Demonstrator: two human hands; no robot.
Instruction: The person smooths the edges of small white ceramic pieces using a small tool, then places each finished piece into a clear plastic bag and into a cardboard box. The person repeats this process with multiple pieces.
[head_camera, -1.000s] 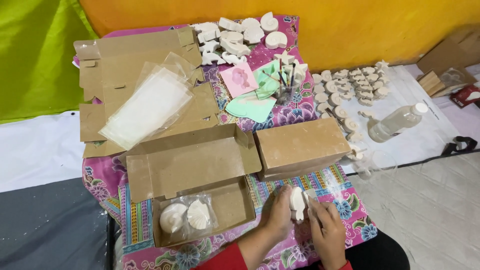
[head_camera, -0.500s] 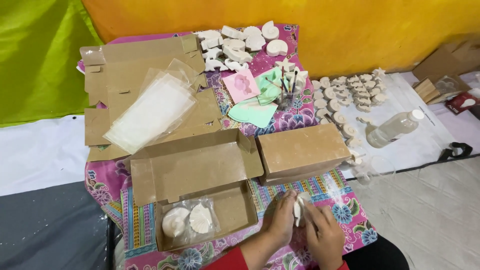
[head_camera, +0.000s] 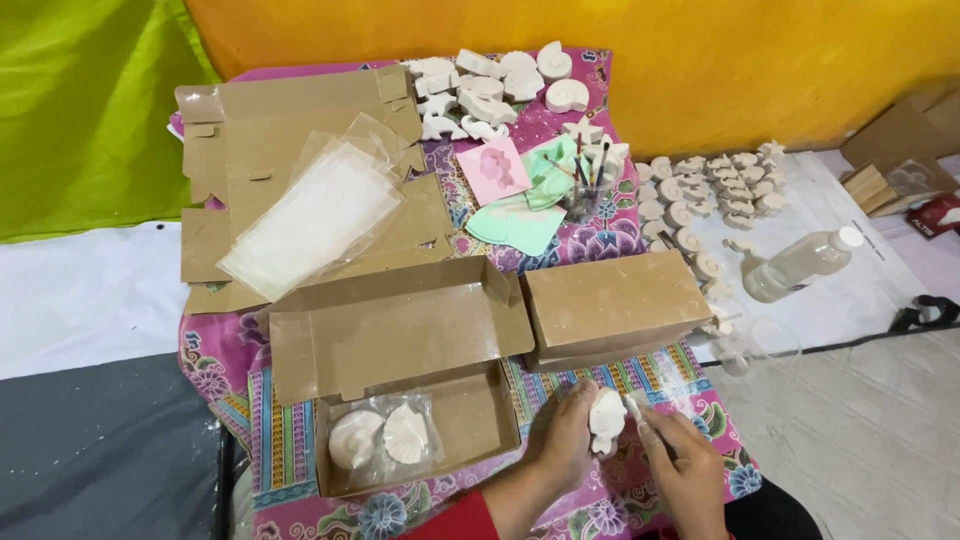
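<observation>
Lower centre-right of the frame: left hand (head_camera: 563, 440) clasps a small white plaster figure (head_camera: 606, 420) upright above the patterned cloth (head_camera: 230, 400); right hand (head_camera: 685, 468) pinches at the figure's right edge with its fingertips (head_camera: 640, 415), though whether they hold a tool or scrap cannot be told.

Lower centre-left: open cardboard box (head_camera: 480, 425) with its lid folded back, holding a clear bag with two white shell casts (head_camera: 382, 438).

Centre: closed brown box (head_camera: 612, 305), just right of the open lid.

Left, mid-frame: flattened cardboard blanks (head_camera: 270, 120) under a stack of clear plastic bags (head_camera: 315, 220).

Upper centre: pink mould (head_camera: 494, 170), green mould (head_camera: 520, 215), a cup of brushes (head_camera: 583, 195), then a cluster of large white casts (head_camera: 500, 85) at the cloth's far edge.

Right, mid-frame: rows of small white casts (head_camera: 715, 185) on a white sheet, with a clear plastic bottle (head_camera: 800, 265) lying beside them.

Step judged: trimming or cleaning the held figure before bagging. The next move calls for steady support from the left hand and light pressure at the edge, as plaster likely chips.
</observation>
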